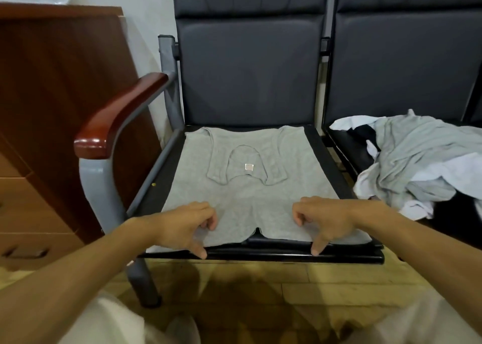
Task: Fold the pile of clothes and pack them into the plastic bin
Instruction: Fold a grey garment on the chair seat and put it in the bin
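Under both hands: grey tank top [234, 187] spread flat on the chair seat [327, 161], covering most of it. Its strap end is folded back toward me, so the neckline and a small label [249, 166] sit just ahead of my fingers, roughly midway between the hands.

Left hand [182, 226] and right hand [326, 221] are on the near hem, apart, one toward each corner. On both, the fingers are curled down onto the fabric and the thumb points down over the seat's front edge, gripping the hem. Can't tell how much cloth is actually pinched.

Right of my right hand, on the neighbouring seat: pile of clothes [422, 155], unfolded, grey, white and something black mixed together. It's near that hand, not touching it.

Left of my left hand: wooden armrest [117, 119], and beyond it a wooden cabinet [52, 82]. Past the garment, the dark backrest [250, 69]. Below my wrists, yellowish floor [260, 278].
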The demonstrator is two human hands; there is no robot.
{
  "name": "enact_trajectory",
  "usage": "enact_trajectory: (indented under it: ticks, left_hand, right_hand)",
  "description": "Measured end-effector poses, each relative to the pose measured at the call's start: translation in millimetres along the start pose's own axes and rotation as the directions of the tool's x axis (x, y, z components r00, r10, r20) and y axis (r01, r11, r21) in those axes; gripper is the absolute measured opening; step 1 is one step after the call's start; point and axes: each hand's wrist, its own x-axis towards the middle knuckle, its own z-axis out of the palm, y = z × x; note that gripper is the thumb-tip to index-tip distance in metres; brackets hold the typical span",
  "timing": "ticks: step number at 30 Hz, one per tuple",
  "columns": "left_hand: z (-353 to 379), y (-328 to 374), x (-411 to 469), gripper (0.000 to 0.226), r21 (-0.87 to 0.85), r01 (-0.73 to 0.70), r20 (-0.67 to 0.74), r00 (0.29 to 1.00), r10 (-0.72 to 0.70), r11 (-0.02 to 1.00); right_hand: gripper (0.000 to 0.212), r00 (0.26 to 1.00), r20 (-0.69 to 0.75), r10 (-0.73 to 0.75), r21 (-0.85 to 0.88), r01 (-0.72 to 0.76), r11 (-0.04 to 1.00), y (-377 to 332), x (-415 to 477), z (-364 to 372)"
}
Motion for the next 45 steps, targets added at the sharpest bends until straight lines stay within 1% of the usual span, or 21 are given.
enact_trajectory:
  ticks: [3,5,7,9,11,14,17,19,21,24,27,30,32,33,35,36,38,40,42,43,45]
  left_hand:
    - [-4,5,-2,0.023,0.003,0.035,-0.007,0.999,-0.035,0.999]
    - [-4,7,-4,0.011,-0.023,0.055,-0.05,0.997,-0.056,0.998]
    - [-3,6,-6,0.008,-0.109,0.075,-0.115,0.99,-0.087,0.991]
    - [-5,4,-7,0.009,-0.213,0.097,-0.193,0.971,-0.139,0.972]
    - [-9,-1,-7,0.01,-0.257,0.131,-0.277,0.939,-0.203,0.958]
    - [-15,2,-8,0.011,-0.325,0.168,-0.347,0.894,-0.283,0.931]
    - [-19,7,-14,0.016,-0.355,0.169,-0.362,0.882,-0.301,0.919]
    - [-21,4,-20,0.02,-0.323,0.176,-0.354,0.889,-0.292,0.93]
    - [-21,-7,-24,0.018,-0.23,0.24,-0.361,0.879,-0.312,0.943]
    - [-21,-22,-29,0.022,-0.18,0.355,-0.415,0.818,-0.399,0.917]
    - [-23,-30,-34,0.016,-0.321,0.422,-0.465,0.709,-0.53,0.848]
    - [-24,-32,-37,0.017,-0.463,0.427,-0.473,0.623,-0.624,0.777]
    - [-25,-26,-37,0.02,-0.599,0.314,-0.472,0.604,-0.642,0.737]
    - [-26,-21,-38,0.022,-0.677,0.224,-0.456,0.62,-0.638,0.701]
    - [-29,-12,-40,0.025,-0.788,0.088,-0.398,0.681,-0.614,0.609]
    - [-30,-8,-41,0.026,-0.816,0.057,-0.372,0.71,-0.598,0.575]
    - [-31,-5,-44,0.027,-0.799,0.065,-0.364,0.739,-0.567,0.597]
    - [-30,-5,-46,0.031,-0.752,0.085,-0.395,0.735,-0.551,0.654]
    - [-30,-4,-47,0.034,-0.741,0.07,-0.424,0.723,-0.546,0.668]
    - [-31,-2,-47,0.033,-0.74,0.052,-0.439,0.718,-0.541,0.67]
    - [-33,2,-48,0.025,-0.739,0.0,-0.484,0.694,-0.532,0.673]
  right_hand:
    - [0.035,0.999,-0.027,-0.035,-0.01,0.034,0.999,-1,-8,1]
    - [0.022,0.994,-0.102,-0.034,-0.086,0.025,0.996,1,-11,-1]
    - [0.011,0.984,-0.178,-0.002,-0.137,-0.023,0.99,7,-12,-1]
    - [0.021,0.976,-0.211,0.056,-0.135,-0.086,0.987,12,-11,0]
    - [0.03,0.966,-0.234,0.107,-0.092,-0.132,0.987,13,-10,-1]
    - [0.025,0.948,-0.255,0.191,0.022,-0.192,0.981,13,-13,-4]
    - [0.028,0.902,-0.355,0.246,0.086,-0.23,0.969,19,-18,-9]
    - [0.032,0.858,-0.436,0.271,0.108,-0.25,0.962,26,-22,-10]
    - [0.031,0.81,-0.49,0.321,0.156,-0.281,0.947,30,-25,-10]
    - [0.029,0.745,-0.537,0.395,0.223,-0.327,0.919,31,-27,-10]
    - [0.031,0.682,-0.575,0.452,0.27,-0.364,0.891,32,-24,-10]
    - [0.013,0.635,-0.587,0.502,0.364,-0.347,0.864,32,-20,-12]
    - [0.018,0.616,-0.593,0.518,0.434,-0.297,0.85,31,-19,-13]
    - [0.018,0.61,-0.6,0.517,0.463,-0.263,0.847,30,-18,-14]
    - [0.013,0.63,-0.612,0.478,0.494,-0.167,0.853,28,-18,-16]
    - [0.012,0.654,-0.61,0.447,0.508,-0.11,0.854,25,-20,-17]
    - [0.012,0.713,-0.594,0.372,0.517,-0.016,0.856,20,-23,-17]
    - [0.017,0.785,-0.549,0.286,0.514,0.048,0.856,18,-27,-17]
    - [0.018,0.859,-0.465,0.213,0.555,0.095,0.826,16,-32,-17]
    - [0.017,0.878,-0.44,0.187,0.572,0.114,0.812,17,-33,-16]
    - [0.016,0.882,-0.44,0.171,0.59,0.14,0.795,17,-35,-17]
